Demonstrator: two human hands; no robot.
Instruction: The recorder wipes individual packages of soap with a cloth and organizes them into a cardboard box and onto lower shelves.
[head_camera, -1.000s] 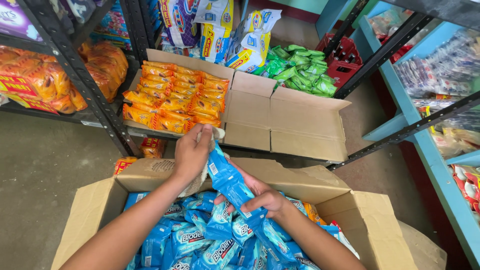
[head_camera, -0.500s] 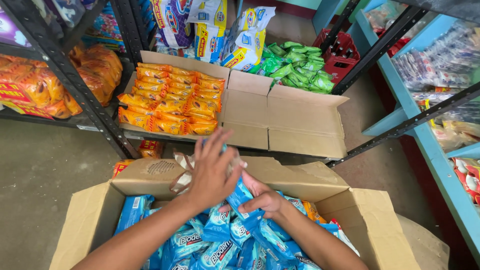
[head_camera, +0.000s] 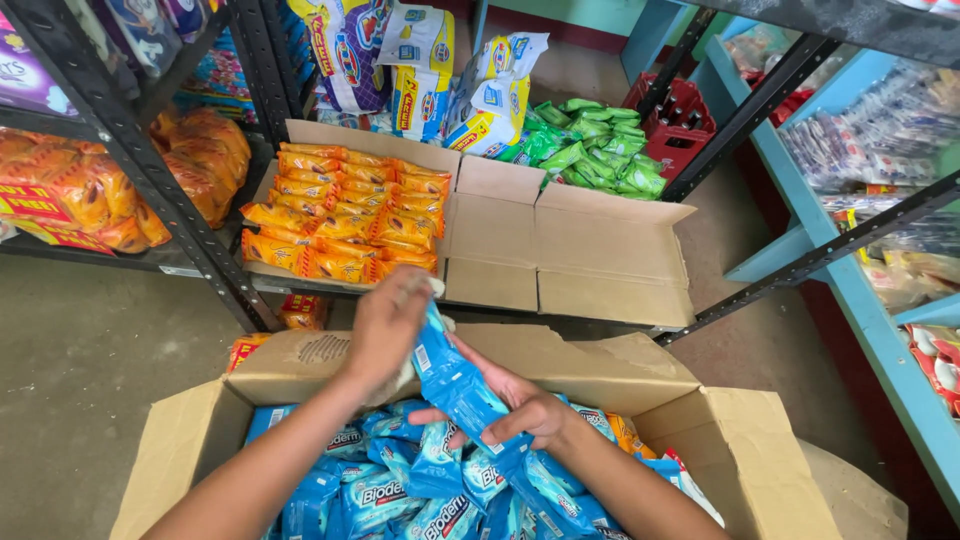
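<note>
I have a long, glossy blue plastic packet gripped at both ends, slanting over the big open brown cardboard box in front of me. My left hand is closed round its upper end, fingers curled tight on the crinkly film, with a bit of pale, clear wrapping bunched in the same fist. My right hand pinches the lower end, thumb on top, fingers under it. Below the packet the box is heaped with more shiny blue packets, soft and pillow-shaped, lying every way. Beyond my box stands a second cardboard box with flat flaps spread open, holding rows of smooth orange packets. Green packets sit heaped behind it, and a dark metal shelf frame rises at my left.

Half a second ago my left hand was spread open above the packet, fingers splayed; now it has shut on the upper end, and the packet is stretched straighter between my hands.
</note>
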